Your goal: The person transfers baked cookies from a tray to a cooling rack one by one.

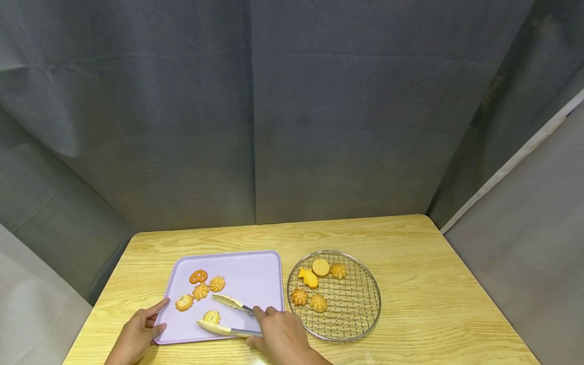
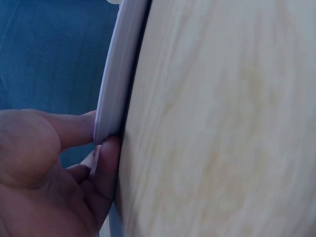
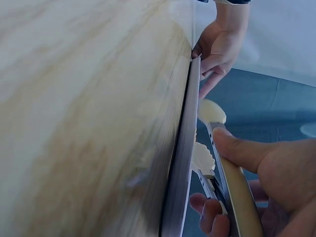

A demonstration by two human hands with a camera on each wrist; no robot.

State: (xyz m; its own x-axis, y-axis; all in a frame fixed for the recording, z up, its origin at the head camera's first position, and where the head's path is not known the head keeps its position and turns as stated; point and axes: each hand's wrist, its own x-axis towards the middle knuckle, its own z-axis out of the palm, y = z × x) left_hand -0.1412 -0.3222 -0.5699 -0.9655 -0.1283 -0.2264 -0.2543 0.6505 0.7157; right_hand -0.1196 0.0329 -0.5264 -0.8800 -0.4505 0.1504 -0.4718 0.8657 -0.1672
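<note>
A lilac tray [image 1: 255,268] lies on the table's left half, bearing several cookies. My left hand [image 1: 136,332] grips its lower left corner; in the left wrist view the thumb and fingers [image 2: 106,170] pinch the tray's rim [image 2: 116,84]. My right hand [image 1: 283,334] holds a pair of tongs [image 1: 228,331] with cream scalloped tips. The tongs are spread above the tray, with a pale-centred round cookie [image 1: 212,317] between their tips. Nearby on the tray are a pretzel [image 1: 198,276], a swirl cookie [image 1: 217,284], a flower-shaped cookie [image 1: 201,291] and another pale-centred cookie [image 1: 184,302].
A round wire rack [image 1: 351,309] stands right of the tray. It bears a fish-shaped cookie [image 1: 308,278], a round dotted cookie [image 1: 321,267] and several flower-shaped cookies [image 1: 318,303]. The wooden table [image 1: 424,284] is bounded behind by grey curtains [image 1: 342,126].
</note>
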